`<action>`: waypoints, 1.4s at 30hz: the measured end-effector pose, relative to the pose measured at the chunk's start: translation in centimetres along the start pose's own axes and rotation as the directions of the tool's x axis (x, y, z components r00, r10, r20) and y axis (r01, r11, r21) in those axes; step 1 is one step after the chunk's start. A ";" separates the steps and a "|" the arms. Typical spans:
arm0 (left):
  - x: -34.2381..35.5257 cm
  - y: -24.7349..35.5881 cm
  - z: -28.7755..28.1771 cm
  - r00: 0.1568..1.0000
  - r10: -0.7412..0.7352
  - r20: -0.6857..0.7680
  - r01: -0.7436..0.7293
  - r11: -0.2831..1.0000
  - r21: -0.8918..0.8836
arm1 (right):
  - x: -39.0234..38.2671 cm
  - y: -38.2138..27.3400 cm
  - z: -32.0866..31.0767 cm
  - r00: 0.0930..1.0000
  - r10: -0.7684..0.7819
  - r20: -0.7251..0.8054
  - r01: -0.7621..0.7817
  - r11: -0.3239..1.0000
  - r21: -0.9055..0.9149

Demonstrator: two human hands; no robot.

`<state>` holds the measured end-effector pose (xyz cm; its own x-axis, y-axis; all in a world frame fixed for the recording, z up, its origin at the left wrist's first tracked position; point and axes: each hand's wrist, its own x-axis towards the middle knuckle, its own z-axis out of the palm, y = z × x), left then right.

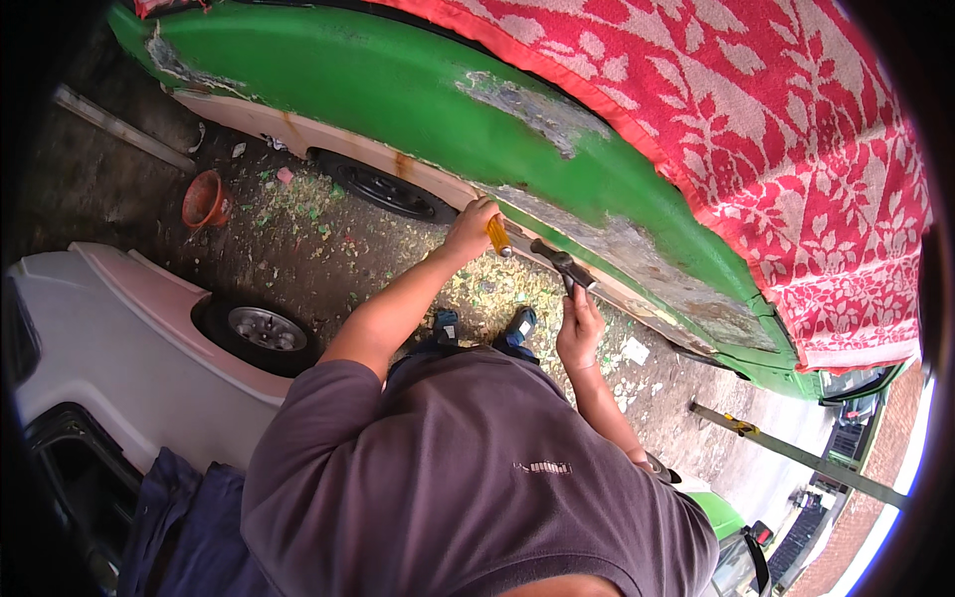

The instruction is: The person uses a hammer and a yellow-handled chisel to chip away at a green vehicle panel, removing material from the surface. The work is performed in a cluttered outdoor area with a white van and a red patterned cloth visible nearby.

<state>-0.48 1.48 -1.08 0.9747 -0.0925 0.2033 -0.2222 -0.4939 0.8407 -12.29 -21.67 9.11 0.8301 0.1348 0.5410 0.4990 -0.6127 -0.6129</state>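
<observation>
My left hand point(472, 232) is closed around a yellow-handled tool point(498, 236) with a metal cap on its butt end. Its blade is hidden behind my fingers, against the lower side of a green vehicle body point(637, 199). In my right hand point(580, 328) is a hammer point(565, 265), gripped by its handle, its dark head a short way right of the tool's cap and apart from it. Along the body, wide patches of paint and filler are stripped to rough grey, above a pale lower strip.
A red patterned cloth point(736, 129) drapes over the vehicle's upper side. Paint flakes point(497, 284) litter the ground around my feet. An orange bucket point(206, 199) stands at the left, near a white and pink car point(129, 328). A metal bar point(796, 453) crosses at the right.
</observation>
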 end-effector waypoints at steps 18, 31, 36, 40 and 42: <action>-0.7 0.8 0.3 0.993 0.098 -0.072 -0.104 0.991 -0.089 | -0.4 0.0 -1.2 0.948 0.290 0.128 -0.292 0.957 -0.005; -1.4 -2.0 0.9 0.993 0.081 -0.087 -0.105 0.943 -0.316 | -1.0 -0.6 -1.4 0.955 0.245 0.168 -0.251 0.968 0.012; -0.6 -2.2 0.9 0.998 -0.017 0.065 0.040 0.922 -0.385 | -1.0 -1.1 -0.2 0.981 -0.192 0.018 0.187 0.972 0.140; 0.1 -0.8 0.4 0.998 0.005 0.068 0.018 0.947 -0.322 | -0.7 -1.8 0.6 0.938 0.040 0.343 0.025 0.983 -0.183; 0.8 -0.4 0.4 1.000 0.010 0.000 -0.009 0.959 -0.284 | -0.7 -2.0 0.5 0.994 -0.067 0.090 0.070 0.997 -0.037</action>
<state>0.42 1.27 -1.42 0.9726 -0.0968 0.2115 -0.2285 -0.2267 0.9468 -13.73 -20.13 9.70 0.8140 0.2454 0.5265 0.5467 -0.6300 -0.5516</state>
